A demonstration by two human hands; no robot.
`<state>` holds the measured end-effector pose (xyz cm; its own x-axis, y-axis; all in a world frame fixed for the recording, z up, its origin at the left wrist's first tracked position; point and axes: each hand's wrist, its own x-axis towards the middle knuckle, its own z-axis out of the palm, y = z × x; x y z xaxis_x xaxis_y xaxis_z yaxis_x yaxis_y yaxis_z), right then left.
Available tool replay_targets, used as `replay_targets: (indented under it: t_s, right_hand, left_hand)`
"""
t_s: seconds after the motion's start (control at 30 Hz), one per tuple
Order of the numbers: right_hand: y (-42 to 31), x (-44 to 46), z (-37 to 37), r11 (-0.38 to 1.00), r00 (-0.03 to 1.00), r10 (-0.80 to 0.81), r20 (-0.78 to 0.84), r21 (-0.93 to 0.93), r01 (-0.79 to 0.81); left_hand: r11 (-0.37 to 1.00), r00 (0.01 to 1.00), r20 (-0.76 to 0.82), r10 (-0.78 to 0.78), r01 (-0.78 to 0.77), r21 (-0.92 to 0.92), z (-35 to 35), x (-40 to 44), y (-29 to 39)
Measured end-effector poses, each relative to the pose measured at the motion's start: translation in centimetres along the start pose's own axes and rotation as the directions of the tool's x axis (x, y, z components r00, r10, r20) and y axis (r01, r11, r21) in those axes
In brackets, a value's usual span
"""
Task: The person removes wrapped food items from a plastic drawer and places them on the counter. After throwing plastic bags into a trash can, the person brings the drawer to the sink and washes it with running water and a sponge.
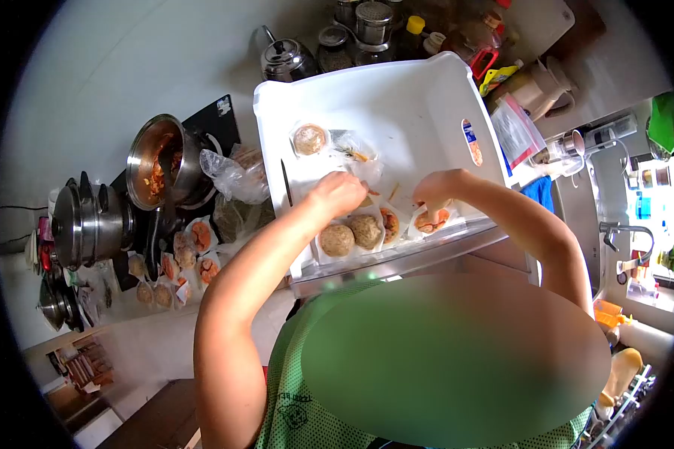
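Note:
Both my hands are inside a white plastic bin (382, 93). My left hand (342, 193) is closed, its fingers pinched just above two round, brownish, grainy balls (337, 240) on white paper; what it holds is hidden. My right hand (438, 191) points down, its fingers closed on an orange piece of food (431, 221) that lies on white paper by the bin's near edge. Another orange piece (390, 224) sits between the hands. Farther back in the bin are a pale round ball (309, 140) on paper and a clear plastic bag (358, 153) with something green and orange in it.
To the left, a steel pot (156, 161) holds reddish food with a dark-handled utensil. Beside it are a lidded pot (90, 224), plastic bags (236, 176) and several wrapped food pieces (201, 236). A kettle (284, 58) and jars stand behind the bin. A sink tap (629, 230) is at right.

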<state>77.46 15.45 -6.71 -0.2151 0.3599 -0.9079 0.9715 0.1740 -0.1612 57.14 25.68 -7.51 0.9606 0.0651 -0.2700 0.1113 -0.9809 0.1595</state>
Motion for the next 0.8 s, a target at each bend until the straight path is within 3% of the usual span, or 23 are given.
replay_targets:
  t_s: [0.1,0.17,0.23,0.3,0.37,0.43,0.5,0.57,0.67,0.7,0.77,0.8]
  right_hand:
    - [0.0,-3.7,-2.4,0.987,0.998,0.056,0.011,0.149,-0.057]
    - [0.8,-5.5,-2.9,0.921,0.986,0.121,-0.114,0.384,-0.068]
    - [1.5,-7.5,-4.1,0.904,0.985,0.114,-0.133,0.425,-0.047]
    - [1.6,-9.9,-5.7,0.828,0.959,0.216,-0.181,0.554,-0.082]
    - [2.7,-10.8,-6.9,0.836,0.926,0.132,-0.354,0.541,0.088]
    - [2.5,-11.0,-8.1,0.689,0.857,0.109,-0.504,0.66,0.301]
    - [0.6,-12.1,-10.2,0.577,0.808,0.149,-0.569,0.714,0.396]
    - [-1.9,-10.2,-12.2,0.321,0.72,0.036,-0.693,0.69,0.649]
    - [-9.8,-10.3,-16.3,0.059,0.727,-0.028,-0.686,0.725,0.686]
    - [-12.8,-10.3,-17.8,0.034,0.701,-0.15,-0.697,0.705,0.709]
    - [-17.9,-7.3,-20.5,-0.033,0.645,-0.223,-0.731,0.667,0.744]
    - [-21.5,-7.6,-21.6,0.02,0.705,-0.245,-0.666,0.723,0.69]
  left_hand:
    - [1.0,0.999,-0.042,0.006,-0.007,-0.019,-1.6,-0.3,0.1]
    - [1.0,0.995,-0.096,-0.009,0.006,-0.029,-2.5,-0.6,0.1]
    - [0.999,0.988,-0.15,-0.026,0.02,-0.04,-3.8,-1.0,-0.1]
    - [0.977,0.969,-0.146,-0.197,0.183,-0.106,-6.0,-1.8,-0.3]
    - [0.842,0.896,-0.115,-0.428,0.35,-0.41,-9.3,-4.2,-0.4]
    - [0.786,0.735,-0.426,-0.527,0.23,-0.575,-9.5,-7.2,-2.1]
    - [0.657,0.627,-0.463,-0.626,0.104,-0.746,-9.8,-11.0,-4.1]
    - [0.443,0.577,-0.397,-0.714,-0.067,-0.894,-10.9,-15.9,-5.1]
    - [0.241,0.422,-0.324,-0.847,-0.238,-0.941,-11.4,-24.7,-5.1]
    - [0.21,0.346,-0.299,-0.889,-0.272,-0.939,-11.1,-27.7,-5.0]
    - [0.165,0.264,-0.237,-0.935,-0.269,-0.949,-9.5,-34.2,-5.4]
    - [0.164,0.215,-0.226,-0.95,-0.274,-0.948,-8.6,-37.4,-5.3]
